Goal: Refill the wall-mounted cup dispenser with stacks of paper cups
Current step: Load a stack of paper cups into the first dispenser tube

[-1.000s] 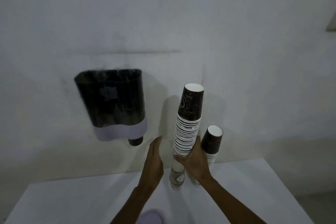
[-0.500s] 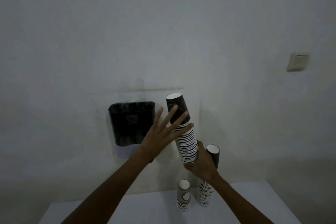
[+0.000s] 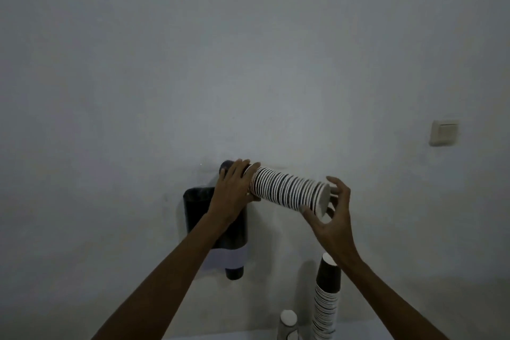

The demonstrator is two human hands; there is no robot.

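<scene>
A long stack of dark paper cups with white rims (image 3: 288, 190) lies almost level in the air, just above and to the right of the dark wall-mounted cup dispenser (image 3: 197, 210). My left hand (image 3: 234, 190) grips the stack's left end, in front of the dispenser's top. My right hand (image 3: 332, 211) cups the stack's right end, fingers spread around its open mouth. A single dark cup (image 3: 234, 273) pokes out of the dispenser's pale bottom collar. My left forearm hides part of the dispenser.
A tall upright stack of cups (image 3: 327, 298) and a short stack (image 3: 288, 324) stand on the white table (image 3: 220, 337) at the bottom, below my right arm. A light switch (image 3: 443, 132) is on the wall at the right.
The stack went from upright in my right hand to nearly level and higher. My left hand, open before, now grips its left end. The view tilted up.
</scene>
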